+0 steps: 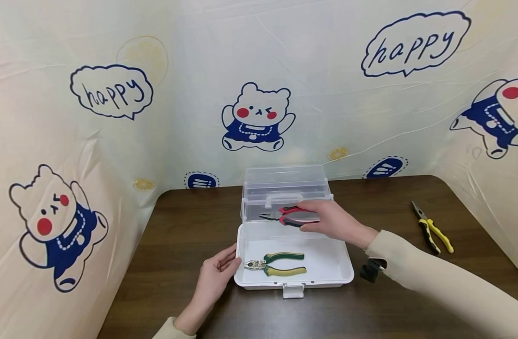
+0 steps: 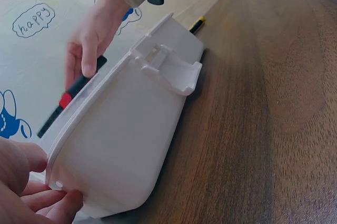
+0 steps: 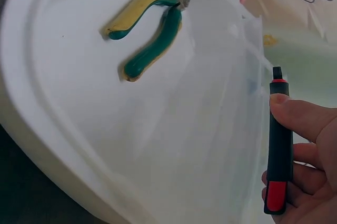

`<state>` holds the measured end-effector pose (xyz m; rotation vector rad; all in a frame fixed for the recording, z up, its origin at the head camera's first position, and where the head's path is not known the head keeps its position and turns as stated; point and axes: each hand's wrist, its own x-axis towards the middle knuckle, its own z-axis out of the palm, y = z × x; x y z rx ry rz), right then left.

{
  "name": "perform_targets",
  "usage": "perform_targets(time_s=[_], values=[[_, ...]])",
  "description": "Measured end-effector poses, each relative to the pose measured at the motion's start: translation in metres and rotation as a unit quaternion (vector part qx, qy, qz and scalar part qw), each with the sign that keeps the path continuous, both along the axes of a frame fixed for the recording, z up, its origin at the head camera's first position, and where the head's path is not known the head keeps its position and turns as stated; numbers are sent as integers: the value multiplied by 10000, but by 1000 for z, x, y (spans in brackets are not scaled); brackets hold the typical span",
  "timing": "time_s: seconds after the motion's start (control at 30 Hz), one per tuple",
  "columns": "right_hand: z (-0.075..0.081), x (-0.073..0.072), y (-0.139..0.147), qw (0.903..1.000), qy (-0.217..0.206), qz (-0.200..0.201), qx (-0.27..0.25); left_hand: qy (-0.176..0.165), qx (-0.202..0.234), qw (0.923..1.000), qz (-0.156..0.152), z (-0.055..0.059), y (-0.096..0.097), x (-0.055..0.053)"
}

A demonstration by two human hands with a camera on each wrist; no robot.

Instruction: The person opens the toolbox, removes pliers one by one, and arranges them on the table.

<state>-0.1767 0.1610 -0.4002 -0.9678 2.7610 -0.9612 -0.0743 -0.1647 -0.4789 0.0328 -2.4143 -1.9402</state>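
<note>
A white plastic toolbox [image 1: 341, 278] stands with its clear lid [image 1: 284, 175] raised at the back. My left hand [image 1: 213, 278] holds the box's left rim, thumb on top and fingers curled under the lip, as the left wrist view shows. Inside, combination pliers [image 1: 286, 272] with green and yellow handles lie on the floor of the box, jaws to the left. Over the back part of the box, my right hand [image 1: 333, 220] grips a second pair of pliers [image 1: 289, 217] by its red and black handles, jaws pointing left. The right wrist view shows these pliers [image 3: 279, 145] edge-on, thumb against one handle.
Long-nose pliers [image 1: 440, 235] with yellow and black handles lie on the brown wooden table [image 1: 187, 226], right of the box. The front latch [image 1: 293, 291] hangs down unfastened. A printed cloth [image 1: 191, 117] hangs behind and beside the table.
</note>
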Motion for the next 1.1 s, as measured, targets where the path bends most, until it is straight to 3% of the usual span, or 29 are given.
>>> perform_targets(time_s=[0.27,0.53,0.83,0.97,1.1], values=[[13,15,29,9976,208,-549,-363,95,123,9998,-110,2,1,0],[18,34,65,9875,385,-1508,-248,45,134,9998,-111,3,1,1],[10,57,104,9637,307,-2630,-338,-22,74,10000,-34,2,1,1],[1,63,121,9497,27,-3118,-286,-76,45,10000,-47,1,1,1],[-12,65,137,9344,45,-3554,-249,-102,40,9999,-39,1,1,2]])
